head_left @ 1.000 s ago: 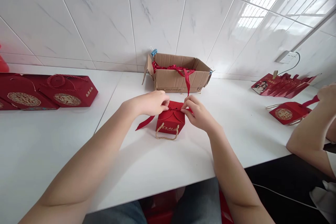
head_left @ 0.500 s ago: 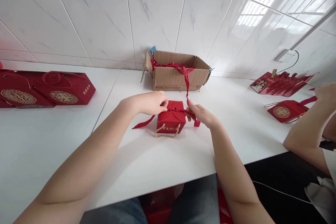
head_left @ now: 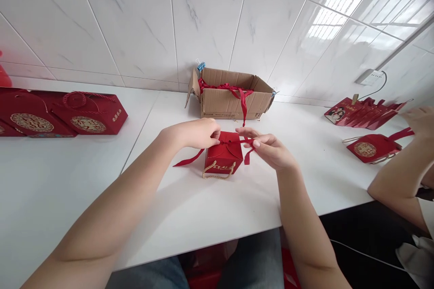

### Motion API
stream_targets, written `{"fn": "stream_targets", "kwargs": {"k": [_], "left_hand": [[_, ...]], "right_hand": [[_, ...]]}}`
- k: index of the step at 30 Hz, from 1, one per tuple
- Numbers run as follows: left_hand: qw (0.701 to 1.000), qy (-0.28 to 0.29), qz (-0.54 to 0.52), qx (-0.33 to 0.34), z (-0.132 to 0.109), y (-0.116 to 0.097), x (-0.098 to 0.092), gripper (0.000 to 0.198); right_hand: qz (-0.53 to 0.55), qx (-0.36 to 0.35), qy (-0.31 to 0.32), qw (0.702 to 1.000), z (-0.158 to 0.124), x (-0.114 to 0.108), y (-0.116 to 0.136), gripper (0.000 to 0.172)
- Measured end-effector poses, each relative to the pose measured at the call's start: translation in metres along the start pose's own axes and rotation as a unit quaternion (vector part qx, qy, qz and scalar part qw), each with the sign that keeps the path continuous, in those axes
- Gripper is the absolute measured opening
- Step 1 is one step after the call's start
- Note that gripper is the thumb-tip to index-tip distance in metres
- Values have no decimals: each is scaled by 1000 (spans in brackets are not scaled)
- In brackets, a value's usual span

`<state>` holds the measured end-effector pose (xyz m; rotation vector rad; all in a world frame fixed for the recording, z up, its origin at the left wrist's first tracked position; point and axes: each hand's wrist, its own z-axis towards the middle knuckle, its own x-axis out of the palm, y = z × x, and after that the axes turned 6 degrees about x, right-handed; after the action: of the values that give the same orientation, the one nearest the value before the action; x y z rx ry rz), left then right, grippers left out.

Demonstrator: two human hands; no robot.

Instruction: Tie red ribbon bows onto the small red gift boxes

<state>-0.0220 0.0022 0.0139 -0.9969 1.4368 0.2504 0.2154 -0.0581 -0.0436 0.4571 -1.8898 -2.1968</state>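
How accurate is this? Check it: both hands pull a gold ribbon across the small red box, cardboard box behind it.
One error: the head view shows the ribbon is red, not gold. The left hand and right hand do pull it across the small red box, with the cardboard box behind it.

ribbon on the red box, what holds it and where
Both hands hold the ribbon: the left hand pinches it at the crossing atop the red box, the right hand holds its right-side length.
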Motion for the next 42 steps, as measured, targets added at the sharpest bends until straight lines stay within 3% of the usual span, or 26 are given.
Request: {"fn": "stream_targets", "kwargs": {"k": [4, 7, 11, 16, 21, 25, 27, 29, 32, 34, 42], "left_hand": [[998, -46, 17, 35, -7, -7, -1, 21], [991, -103, -1, 85, -9, -19, 1, 26], [973, -165, -32, 158, -6, -30, 6, 19], [969, -217, -38, 116, -2, -23, 4, 9], [971, -220, -38, 89, 0, -16, 2, 7], [971, -214, -44, 102, 2, -15, 4, 7], [968, -217, -51, 113, 2, -16, 4, 8], [966, -221, -60, 121, 2, -17, 5, 9], [964, -222, -76, 128, 2, -18, 5, 9], [962, -224, -87, 130, 3, -19, 6, 9], [958, -190, -166, 139, 9, -19, 7, 10]], "right_hand": [[16, -38, -50, 998, 5, 17, -3, 12], [15, -34, -96, 995, 7, 28, -5, 17], [-7, -23, -109, 994, 7, 37, -6, 26], [-24, -24, -175, 984, 8, 37, -5, 26], [-40, 43, -133, 989, 1, 27, 3, 24], [-20, 80, -87, 993, -7, 22, 10, 31], [-62, 77, -70, 993, -9, 22, 12, 29], [-155, 42, -93, 983, -7, 24, 11, 25], [-249, -26, -182, 951, -1, 27, 7, 25], [-232, -41, -207, 950, 4, 28, 2, 23], [-83, -16, -200, 976, 20, 38, -15, 22]]}}
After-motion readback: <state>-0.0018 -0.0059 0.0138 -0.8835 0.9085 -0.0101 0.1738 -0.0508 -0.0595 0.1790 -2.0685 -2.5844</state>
